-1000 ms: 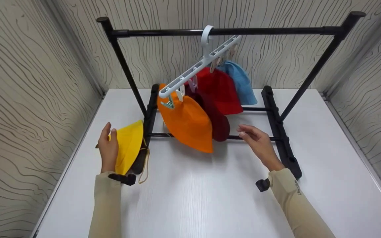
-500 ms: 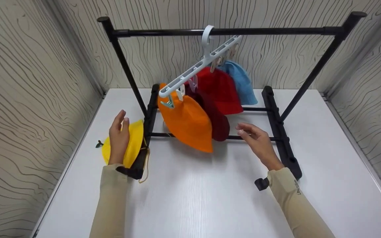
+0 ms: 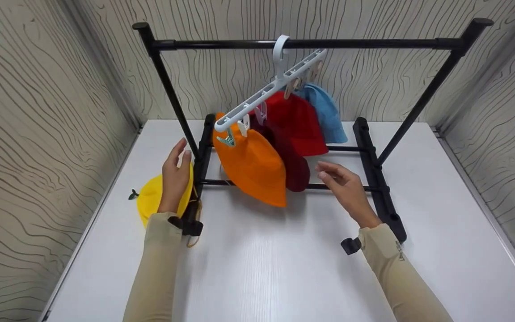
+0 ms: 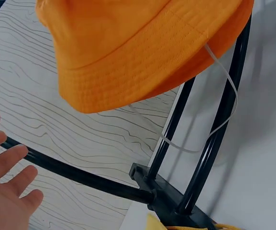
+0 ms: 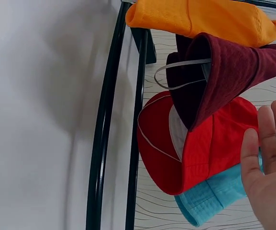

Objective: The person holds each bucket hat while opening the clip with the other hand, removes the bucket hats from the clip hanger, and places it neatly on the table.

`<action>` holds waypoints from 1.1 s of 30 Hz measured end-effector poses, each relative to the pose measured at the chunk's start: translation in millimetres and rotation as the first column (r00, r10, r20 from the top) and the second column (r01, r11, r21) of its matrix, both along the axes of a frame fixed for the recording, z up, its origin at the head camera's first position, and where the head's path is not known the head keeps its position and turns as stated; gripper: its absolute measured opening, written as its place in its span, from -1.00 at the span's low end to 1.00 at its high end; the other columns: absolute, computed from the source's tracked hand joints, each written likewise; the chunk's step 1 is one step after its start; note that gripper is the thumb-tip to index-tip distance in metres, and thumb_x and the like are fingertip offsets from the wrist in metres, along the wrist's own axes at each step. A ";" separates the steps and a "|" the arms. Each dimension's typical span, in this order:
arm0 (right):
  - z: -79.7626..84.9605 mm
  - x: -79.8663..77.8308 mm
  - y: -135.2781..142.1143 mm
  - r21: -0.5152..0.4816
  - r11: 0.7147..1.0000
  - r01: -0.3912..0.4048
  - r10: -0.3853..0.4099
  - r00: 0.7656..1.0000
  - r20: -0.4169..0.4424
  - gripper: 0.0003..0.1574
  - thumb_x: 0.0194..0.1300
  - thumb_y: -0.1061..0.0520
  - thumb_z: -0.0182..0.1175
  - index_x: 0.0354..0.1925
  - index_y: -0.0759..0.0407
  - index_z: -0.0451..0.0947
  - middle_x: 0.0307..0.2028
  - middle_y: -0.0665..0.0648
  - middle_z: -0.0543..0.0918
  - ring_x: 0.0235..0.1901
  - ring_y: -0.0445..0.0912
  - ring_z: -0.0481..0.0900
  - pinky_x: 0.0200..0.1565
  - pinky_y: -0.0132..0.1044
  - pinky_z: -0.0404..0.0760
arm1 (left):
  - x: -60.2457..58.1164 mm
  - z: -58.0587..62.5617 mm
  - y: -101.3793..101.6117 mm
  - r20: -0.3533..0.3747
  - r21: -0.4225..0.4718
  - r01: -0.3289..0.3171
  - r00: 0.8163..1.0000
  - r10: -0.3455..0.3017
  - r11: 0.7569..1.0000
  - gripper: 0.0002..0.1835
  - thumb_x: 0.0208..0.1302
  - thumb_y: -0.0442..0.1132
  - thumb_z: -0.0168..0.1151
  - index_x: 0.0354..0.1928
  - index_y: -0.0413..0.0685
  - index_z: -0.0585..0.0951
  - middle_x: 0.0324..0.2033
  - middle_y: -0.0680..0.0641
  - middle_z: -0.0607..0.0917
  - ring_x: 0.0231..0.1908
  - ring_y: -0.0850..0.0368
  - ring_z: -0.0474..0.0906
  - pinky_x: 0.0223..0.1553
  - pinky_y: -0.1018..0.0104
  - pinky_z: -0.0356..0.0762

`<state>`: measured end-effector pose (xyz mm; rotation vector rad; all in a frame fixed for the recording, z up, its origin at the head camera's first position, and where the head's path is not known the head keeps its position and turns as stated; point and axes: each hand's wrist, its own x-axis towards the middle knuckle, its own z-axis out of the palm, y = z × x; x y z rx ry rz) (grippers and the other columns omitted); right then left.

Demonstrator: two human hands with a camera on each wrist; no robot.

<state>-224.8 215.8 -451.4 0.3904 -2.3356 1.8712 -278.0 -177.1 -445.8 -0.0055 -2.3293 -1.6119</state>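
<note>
My left hand (image 3: pixel 175 181) is held over the yellow bucket hat (image 3: pixel 150 197), its fingers loose and holding nothing. This hat lies on the table against the rack's left foot, a small green sprout (image 3: pixel 133 194) on its crown. On the right, my right hand (image 3: pixel 348 192) is in the air near the hanging hats, also without anything in its fingers. An orange hat (image 3: pixel 253 165), a maroon hat (image 5: pixel 224 72), a red hat (image 5: pixel 209 148) and a light blue hat (image 5: pixel 219 191) hang from clips on a white hanger (image 3: pixel 266 91). The orange one is frontmost.
A black rack (image 3: pixel 351 43) stands on the white table (image 3: pixel 257 268) and bears the hanger, which sits slantwise across its top bar. An unused-looking green clip (image 3: pixel 227 139) hangs at the hanger's near end. Patterned panels (image 3: pixel 11 134) enclose the table.
My left hand has moved right and away from me across the yellow hat, uncovering its sprout. The right hand has barely shifted, and the hanging hats stay as they were.
</note>
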 end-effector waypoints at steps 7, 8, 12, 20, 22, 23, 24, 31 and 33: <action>10.6 -1.5 -6.6 -0.029 1.000 0.011 -0.010 1.000 0.019 -0.54 0.22 0.07 0.16 0.09 0.14 0.45 0.01 0.16 0.54 0.01 -0.13 0.48 0.01 -0.45 0.44 | -5.6 5.3 10.8 -0.002 -0.019 0.022 1.000 -0.022 1.000 -0.51 0.36 -0.03 -0.11 0.31 0.11 0.24 0.27 0.08 0.30 0.28 0.22 0.13 0.29 0.28 0.05; 13.8 -1.0 -8.3 -0.035 0.999 0.012 -0.011 1.000 0.026 -0.54 0.21 0.09 0.16 0.08 0.16 0.46 0.01 0.16 0.55 0.00 -0.13 0.48 0.01 -0.44 0.45 | -6.1 6.6 12.5 -0.005 -0.023 0.025 1.000 -0.025 0.999 -0.52 0.36 -0.03 -0.11 0.31 0.13 0.25 0.26 0.09 0.31 0.28 0.23 0.13 0.29 0.29 0.06; 31.3 4.9 -17.6 -0.028 1.000 0.003 -0.003 1.000 0.014 -0.56 0.24 0.17 0.13 0.09 0.25 0.43 0.02 0.21 0.53 0.01 -0.05 0.47 0.01 -0.45 0.44 | -8.9 11.2 19.0 -0.026 -0.045 0.040 0.999 -0.042 0.998 -0.54 0.37 -0.06 -0.11 0.29 0.13 0.26 0.26 0.10 0.31 0.28 0.23 0.13 0.28 0.30 0.07; 25.0 -7.3 -19.2 -0.012 0.998 -0.054 0.053 0.995 -0.084 -0.55 0.27 0.06 0.10 0.12 0.12 0.43 0.02 0.14 0.54 0.00 -0.08 0.48 0.02 -0.46 0.43 | -15.8 13.4 26.9 -0.009 -0.079 0.063 0.998 -0.064 0.995 -0.52 0.37 -0.02 -0.13 0.31 0.15 0.24 0.28 0.09 0.28 0.27 0.17 0.16 0.27 0.23 0.12; 28.0 -7.5 -22.2 -0.018 0.998 -0.062 0.061 0.995 -0.085 -0.55 0.27 0.06 0.10 0.12 0.11 0.43 0.02 0.14 0.53 0.00 -0.09 0.48 0.03 -0.44 0.43 | -17.3 14.8 28.4 -0.006 -0.086 0.085 0.996 -0.086 0.993 -0.52 0.37 -0.03 -0.13 0.32 0.16 0.23 0.29 0.08 0.26 0.28 0.16 0.14 0.26 0.21 0.13; 29.3 -7.9 -23.8 -0.024 0.997 -0.068 0.066 0.994 -0.087 -0.55 0.27 0.07 0.10 0.12 0.11 0.43 0.02 0.15 0.53 -0.01 -0.08 0.48 0.02 -0.43 0.44 | -18.0 15.7 29.5 -0.010 -0.085 0.096 0.995 -0.097 0.992 -0.52 0.37 -0.03 -0.13 0.32 0.15 0.23 0.29 0.08 0.26 0.28 0.15 0.14 0.26 0.21 0.14; 30.3 -8.2 -25.2 -0.029 0.997 -0.075 0.072 0.993 -0.091 -0.56 0.27 0.08 0.10 0.11 0.12 0.43 0.02 0.15 0.53 -0.01 -0.07 0.48 0.02 -0.43 0.44 | -18.8 16.7 30.4 -0.014 -0.083 0.113 0.993 -0.115 0.990 -0.51 0.38 -0.04 -0.13 0.32 0.14 0.22 0.30 0.07 0.25 0.29 0.15 0.12 0.25 0.21 0.15; 33.2 -9.3 -31.4 -0.056 0.994 -0.096 0.091 0.992 -0.091 -0.56 0.26 0.08 0.11 0.11 0.14 0.43 0.01 0.17 0.54 0.01 0.01 0.48 0.03 -0.41 0.43 | -22.7 19.9 39.3 -0.006 -0.069 0.178 0.984 -0.179 0.982 -0.51 0.36 -0.06 -0.11 0.33 0.25 0.19 0.31 0.09 0.21 0.28 0.20 0.15 0.21 0.29 0.21; 33.6 -9.5 -32.7 -0.055 0.994 -0.096 0.092 0.992 -0.083 -0.55 0.26 0.07 0.11 0.11 0.13 0.43 0.02 0.16 0.53 0.01 0.01 0.48 0.03 -0.42 0.43 | -23.3 20.4 41.6 -0.020 -0.065 0.196 0.980 -0.198 0.978 -0.51 0.36 -0.08 -0.11 0.32 0.24 0.19 0.31 0.07 0.22 0.27 0.19 0.17 0.20 0.28 0.23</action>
